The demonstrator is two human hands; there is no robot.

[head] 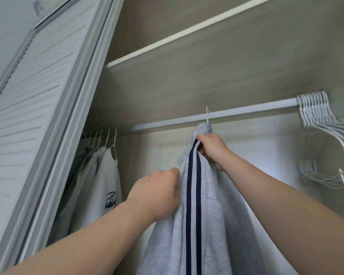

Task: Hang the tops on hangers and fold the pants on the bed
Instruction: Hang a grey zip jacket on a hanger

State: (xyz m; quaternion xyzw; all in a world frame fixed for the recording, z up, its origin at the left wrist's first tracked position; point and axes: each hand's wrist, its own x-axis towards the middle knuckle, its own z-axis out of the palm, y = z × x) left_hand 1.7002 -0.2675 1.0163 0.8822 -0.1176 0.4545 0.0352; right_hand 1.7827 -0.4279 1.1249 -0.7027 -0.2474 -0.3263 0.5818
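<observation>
A light grey top [204,225] with two dark navy stripes hangs from a white hanger whose hook [207,115] sits at the silver wardrobe rail [236,114]. My right hand [212,148] grips the top near its collar, just under the hook. Lower and to the left, my left hand [157,192] pinches the fabric edge beside the stripes. The hanger's body is hidden inside the top.
Several tops [99,187] hang on hangers at the rail's left end, one white with black lettering. A bunch of empty white hangers [324,135] hangs at the right end. A louvred sliding door [32,108] stands left; a shelf [167,42] runs above.
</observation>
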